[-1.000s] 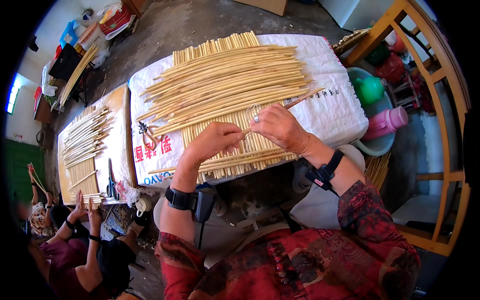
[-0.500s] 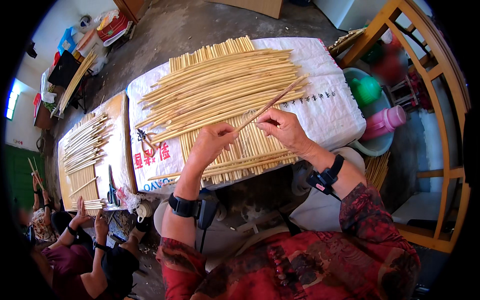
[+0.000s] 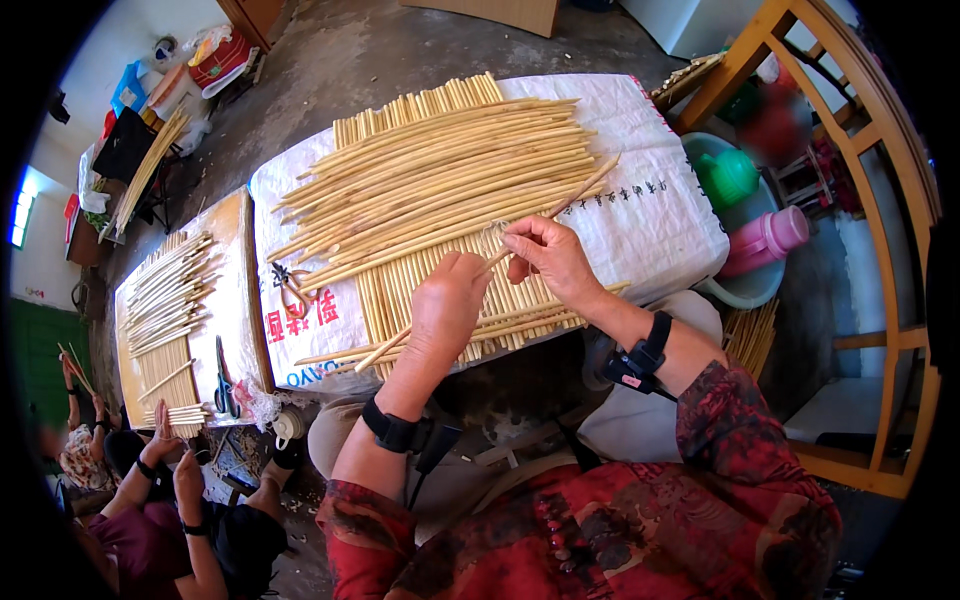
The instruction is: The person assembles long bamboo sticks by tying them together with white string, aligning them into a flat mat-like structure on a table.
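Observation:
My left hand (image 3: 448,300) is closed around a long thin stick (image 3: 584,187), which slants from the near left to the far right. The fingertips of my right hand (image 3: 548,258) pinch beside it, at a loose loop of pale thread (image 3: 492,234); the exact grip is partly hidden. Beneath both hands lies a mat of peeled sticks (image 3: 400,290) set side by side. Several long sticks (image 3: 440,165) lie across its far part, and a few more cross its near edge. Scissors with brownish handles (image 3: 294,292) rest to the left of the mat.
A white sheet (image 3: 665,225) covers the table. At the right, a basin (image 3: 757,292) holds a green container (image 3: 728,177) and a pink jug (image 3: 768,236), by a wooden frame (image 3: 880,240). On the left table (image 3: 255,330) lie dark scissors (image 3: 226,385), sticks and a co-worker's hands (image 3: 163,437).
The stick has slid toward the near left, its lower end now sticking out below my left hand. My left hand has turned and moved slightly right; my right hand stays near the thread.

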Demonstrator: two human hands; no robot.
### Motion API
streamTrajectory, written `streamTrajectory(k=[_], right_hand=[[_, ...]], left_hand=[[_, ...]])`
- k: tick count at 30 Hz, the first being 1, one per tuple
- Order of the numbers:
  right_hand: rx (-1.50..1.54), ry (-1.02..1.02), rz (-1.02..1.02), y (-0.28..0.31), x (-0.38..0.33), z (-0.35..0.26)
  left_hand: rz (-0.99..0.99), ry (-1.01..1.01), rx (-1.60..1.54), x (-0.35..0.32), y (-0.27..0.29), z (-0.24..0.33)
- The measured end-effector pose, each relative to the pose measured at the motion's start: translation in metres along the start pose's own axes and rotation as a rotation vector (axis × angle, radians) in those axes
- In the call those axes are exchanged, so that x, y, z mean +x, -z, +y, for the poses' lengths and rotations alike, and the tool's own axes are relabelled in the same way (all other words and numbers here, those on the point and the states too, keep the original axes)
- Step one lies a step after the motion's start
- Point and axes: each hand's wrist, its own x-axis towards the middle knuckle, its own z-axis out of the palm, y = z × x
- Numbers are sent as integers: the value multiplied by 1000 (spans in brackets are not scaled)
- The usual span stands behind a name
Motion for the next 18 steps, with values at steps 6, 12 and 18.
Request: streamTrajectory(k=[6,12,18], right_hand=[[130,35,-74,-4,-1,-1],[140,125,-134,-4,-2,-1],[125,0,-156,0,-1,-14]], left_hand=[[-382,417,-536,13,21,-10],[-543,598,-840,18,32,-9],[-496,615,-851,14,25,-19]])
